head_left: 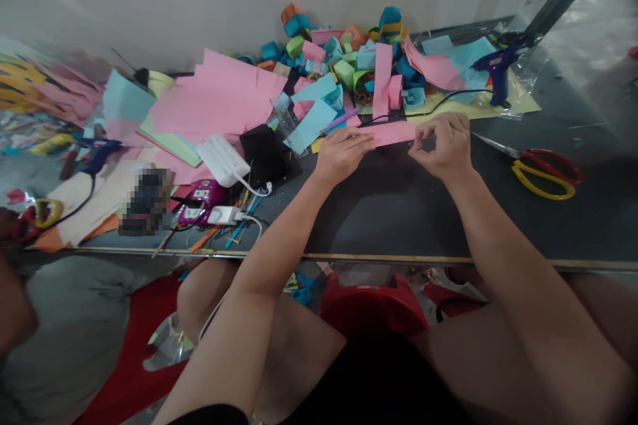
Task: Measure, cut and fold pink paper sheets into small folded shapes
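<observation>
A pink paper strip [393,135] stretches between my two hands, just above the dark tabletop. My left hand [343,153] is closed on its left end, fingers lying along the paper. At the other end, my right hand [443,143] pinches the strip between thumb and curled index finger. Right of that hand lie scissors [545,169] with red and yellow handles, blades pointing toward it. Behind the strip is a heap of small folded paper pieces [343,70] in blue, pink, green and orange. A purple pen [339,121] rests near my left hand.
A blue glue gun [498,73] stands at the back right, its cable running behind my hands. Left are pink sheets [214,99], a white power bank [223,159], a black pouch [263,154] and a purple power strip [202,199]. Another person's arm [14,312] shows at far left.
</observation>
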`<state>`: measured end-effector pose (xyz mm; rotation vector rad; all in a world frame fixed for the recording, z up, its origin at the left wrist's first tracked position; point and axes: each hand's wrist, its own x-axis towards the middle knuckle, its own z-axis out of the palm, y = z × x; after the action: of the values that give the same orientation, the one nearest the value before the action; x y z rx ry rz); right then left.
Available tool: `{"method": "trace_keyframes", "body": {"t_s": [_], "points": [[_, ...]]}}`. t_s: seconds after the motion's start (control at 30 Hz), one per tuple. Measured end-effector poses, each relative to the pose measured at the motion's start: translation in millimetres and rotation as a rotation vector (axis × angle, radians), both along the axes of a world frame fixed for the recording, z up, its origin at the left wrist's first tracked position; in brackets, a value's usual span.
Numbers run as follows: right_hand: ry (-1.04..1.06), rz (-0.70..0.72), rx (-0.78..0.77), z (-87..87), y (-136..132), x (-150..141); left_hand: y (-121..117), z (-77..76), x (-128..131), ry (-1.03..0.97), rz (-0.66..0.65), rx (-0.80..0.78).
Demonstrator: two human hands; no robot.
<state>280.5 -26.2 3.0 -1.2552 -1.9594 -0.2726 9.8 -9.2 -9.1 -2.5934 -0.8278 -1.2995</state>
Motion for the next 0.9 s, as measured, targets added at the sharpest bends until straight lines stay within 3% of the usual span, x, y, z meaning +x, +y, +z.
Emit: {"method": "trace_keyframes", "body": {"t_s": [0.57,0.67,0.8,0.9], "points": [[0.071,-0.170,0.121,-2.3,5,31,0,6.3,-1,-0.057,0.063,0.008],[0.081,-0.077,0.113,-0.4,0,20,-1,6.1,1,-0.062,0.039,-0.012],[0.007,0.131,-0.015,4.0,-9,-10,-8,5.4,9,-0.043,-0.010,-0.061],[0.082,0.193,-0.096,6.2,-13,-24,-13,5.8,11,-0.074,0.045,-0.098]]}}
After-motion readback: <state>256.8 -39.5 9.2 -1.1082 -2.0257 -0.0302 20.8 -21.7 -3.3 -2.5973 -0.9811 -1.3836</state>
